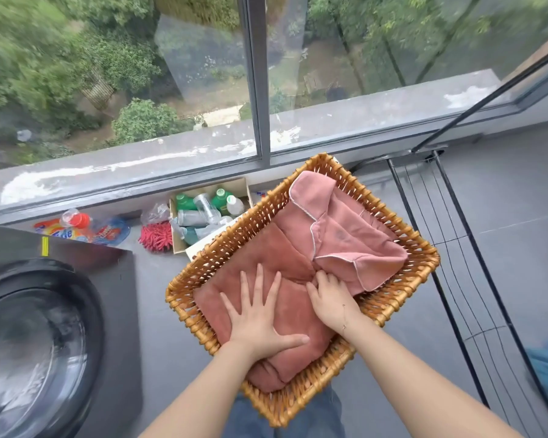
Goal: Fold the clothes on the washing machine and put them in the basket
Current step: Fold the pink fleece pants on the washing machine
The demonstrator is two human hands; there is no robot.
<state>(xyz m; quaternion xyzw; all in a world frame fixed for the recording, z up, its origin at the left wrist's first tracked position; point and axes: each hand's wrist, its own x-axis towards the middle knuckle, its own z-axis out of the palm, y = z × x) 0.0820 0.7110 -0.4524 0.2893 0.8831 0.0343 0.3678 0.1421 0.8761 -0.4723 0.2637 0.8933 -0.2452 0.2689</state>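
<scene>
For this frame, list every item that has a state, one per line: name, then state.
Wicker basket: on the floor, holding both garments.
Darker pink garment: folded, lying flat in the basket.
Lighter pink piped garment: folded, lying on the darker one.
Left hand: fingers spread flat, pressing the darker garment.
Right hand: fingers curled at the lighter garment's edge; grip unclear.
Washing machine: door closed.
Cardboard box: open, filled with bottles.

Left hand (pixel 257 314) flat on folded clothes (pixel 298 248) in basket (pixel 402 298)
</scene>
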